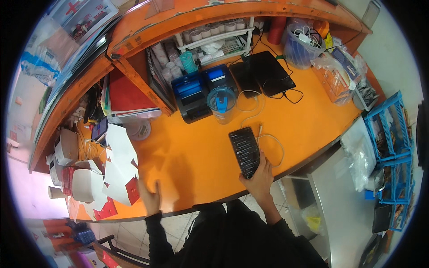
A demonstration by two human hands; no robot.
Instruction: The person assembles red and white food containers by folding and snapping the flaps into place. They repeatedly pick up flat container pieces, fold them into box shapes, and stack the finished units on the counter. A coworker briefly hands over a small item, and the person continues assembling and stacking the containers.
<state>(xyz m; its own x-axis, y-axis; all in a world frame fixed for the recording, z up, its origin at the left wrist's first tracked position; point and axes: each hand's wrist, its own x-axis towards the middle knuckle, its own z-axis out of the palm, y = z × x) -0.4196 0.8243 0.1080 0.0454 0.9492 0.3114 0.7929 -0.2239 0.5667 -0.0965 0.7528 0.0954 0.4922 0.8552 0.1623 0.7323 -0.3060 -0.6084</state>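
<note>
A black smartphone (244, 151) with its screen lit and a list on it is in my right hand (260, 179). The fingers grip its lower right edge, just above the orange desk (196, 156). My left hand (150, 196) is over the desk's front edge, its thumb apart from the fingers, with nothing seen in it. Beside its fingertips lies a red piece of card (132, 191), next to white cut card sheets (118, 163). A white cable (273, 137) loops on the desk to the right of the phone.
Two black printers (190, 96) stand behind a clear cup with a blue lid (222, 103). Black tablets (269, 73) lie to their right. A rack of paper rolls (214, 32) stands at the back. Blue baskets (393, 129) and a grey side surface (342, 192) are at right.
</note>
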